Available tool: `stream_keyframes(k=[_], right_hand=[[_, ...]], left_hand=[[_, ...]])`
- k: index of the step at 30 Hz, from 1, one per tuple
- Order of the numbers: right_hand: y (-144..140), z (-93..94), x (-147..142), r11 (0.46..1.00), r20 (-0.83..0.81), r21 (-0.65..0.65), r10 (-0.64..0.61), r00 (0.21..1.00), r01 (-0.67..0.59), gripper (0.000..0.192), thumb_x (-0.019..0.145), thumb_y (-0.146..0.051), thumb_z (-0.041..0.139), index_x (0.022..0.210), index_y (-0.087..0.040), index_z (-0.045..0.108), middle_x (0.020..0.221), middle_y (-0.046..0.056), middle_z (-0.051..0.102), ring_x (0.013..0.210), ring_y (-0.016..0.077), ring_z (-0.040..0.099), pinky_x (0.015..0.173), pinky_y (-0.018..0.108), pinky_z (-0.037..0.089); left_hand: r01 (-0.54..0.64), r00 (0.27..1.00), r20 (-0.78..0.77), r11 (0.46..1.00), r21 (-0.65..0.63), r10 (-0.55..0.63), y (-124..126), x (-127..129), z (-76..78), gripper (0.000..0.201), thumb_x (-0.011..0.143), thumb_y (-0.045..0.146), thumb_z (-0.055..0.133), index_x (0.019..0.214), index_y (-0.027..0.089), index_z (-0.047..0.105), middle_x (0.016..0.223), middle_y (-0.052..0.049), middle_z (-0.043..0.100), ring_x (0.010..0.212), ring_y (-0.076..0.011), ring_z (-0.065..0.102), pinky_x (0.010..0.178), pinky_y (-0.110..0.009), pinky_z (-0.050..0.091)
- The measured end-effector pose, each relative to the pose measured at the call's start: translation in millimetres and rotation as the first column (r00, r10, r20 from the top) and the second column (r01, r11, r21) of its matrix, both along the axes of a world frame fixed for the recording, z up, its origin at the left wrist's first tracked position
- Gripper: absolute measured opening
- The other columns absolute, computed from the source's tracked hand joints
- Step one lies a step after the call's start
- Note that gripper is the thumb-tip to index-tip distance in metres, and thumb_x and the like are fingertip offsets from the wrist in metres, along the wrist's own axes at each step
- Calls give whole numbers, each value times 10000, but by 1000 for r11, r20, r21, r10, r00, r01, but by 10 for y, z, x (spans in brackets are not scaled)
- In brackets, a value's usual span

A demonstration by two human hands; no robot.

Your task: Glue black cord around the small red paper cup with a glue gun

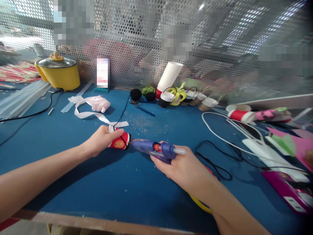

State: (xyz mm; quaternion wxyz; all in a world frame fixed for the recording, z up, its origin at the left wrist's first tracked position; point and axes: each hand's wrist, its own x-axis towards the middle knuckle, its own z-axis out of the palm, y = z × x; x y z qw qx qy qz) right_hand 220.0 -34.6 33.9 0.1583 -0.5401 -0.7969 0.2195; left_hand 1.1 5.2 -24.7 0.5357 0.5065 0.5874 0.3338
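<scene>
Head view, left fingers gripping tapered paper cup, right fingers clasping plastic glue gun

1. Left forearm: bare; it enters low at the left edge and slants up toward the middle;
2. Left wrist: nearly in line with the forearm;
3. Left hand: closed in a grip; the left thumb stretches to the right; the remaining fingers are mostly hidden;
4. Right forearm: bare; it rises from the bottom edge, slanting leftward;
5. Right hand: also gripping; the right thumb points left;
6. Both hands: apart, the left slightly higher in view.
</scene>
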Motion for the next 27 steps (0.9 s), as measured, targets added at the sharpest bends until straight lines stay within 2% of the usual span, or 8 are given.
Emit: stream_keyframes(k=[5,9,14,18,27], right_hand=[[-18,-41,19,997,-15,48,57,998,-56,98,736,-142,509,682,-186,578,531,-17,569,428,90,461,427,199,353],[-24,-32,16,998,-24,35,57,998,-56,93,720,-128,511,658,-183,554,529,-20,559,432,83,447,425,191,344],[-3,22,-16,997,-20,-55,-47,999,46,85,710,-159,515,635,-182,548,527,-17,567,432,91,458,424,198,358],[3,57,-45,986,-24,-73,-154,988,152,142,744,-226,504,613,-184,539,470,-21,537,418,105,471,424,211,379],[60,81,-69,975,-22,-144,-175,984,170,126,762,-240,513,728,-171,613,412,-51,504,366,98,471,411,208,376]], left_hand=[[-8,1000,-16,1000,0,8,3,-6,-11,390,672,529,587,528,183,479,379,48,372,344,-80,330,376,-245,134],[1,1000,-9,1000,2,-1,13,-13,-36,383,678,537,578,554,183,501,377,48,375,348,-87,347,375,-242,149],[12,999,-41,1000,14,-11,-10,3,12,394,682,540,567,537,183,486,391,45,377,344,-73,299,373,-246,130],[37,994,-108,999,30,-34,-36,15,44,432,680,570,545,507,188,443,394,53,337,345,-62,218,369,-257,87],[58,992,-117,996,63,-51,-35,27,37,397,698,525,540,530,172,471,433,48,351,386,-63,226,390,-244,110]])
